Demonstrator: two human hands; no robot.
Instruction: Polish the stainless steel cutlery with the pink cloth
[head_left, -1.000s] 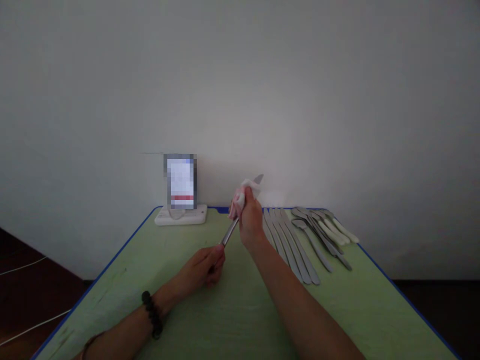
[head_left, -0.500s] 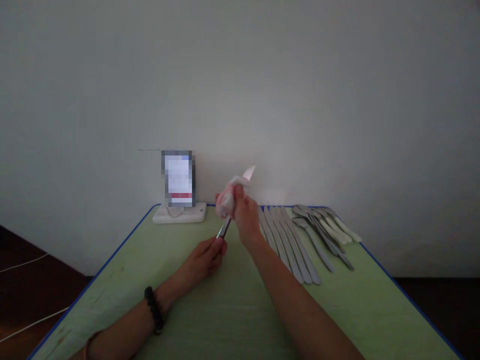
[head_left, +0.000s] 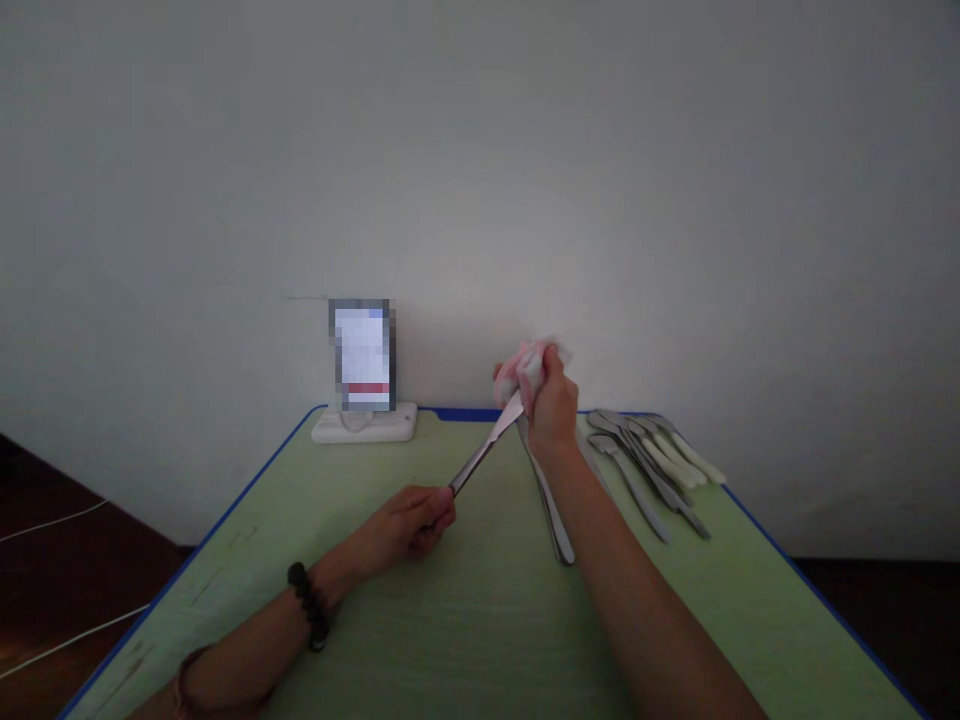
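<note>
My left hand (head_left: 420, 520) is closed around the handle end of a metal table knife (head_left: 474, 466), which slants up and to the right above the table. A crumpled pink and white cloth (head_left: 523, 375) is bunched in my right hand (head_left: 553, 410), its fingers pressed round it. The knife's blade tip is hidden in the cloth. Beneath my right wrist lie several table knives (head_left: 551, 510) in a row, partly covered by my forearm.
Several spoons (head_left: 634, 480) and white-handled cutlery (head_left: 675, 458) lie at the right of the green table (head_left: 360, 630). A blurred-out phone (head_left: 363, 355) stands on a white base (head_left: 364, 425) at the back left. A wall (head_left: 480, 180) rises behind the table.
My right hand and the cloth have moved right, out to the blade's end, uncovering the middle of the knife. The knife now leans further right; my left hand has barely moved.
</note>
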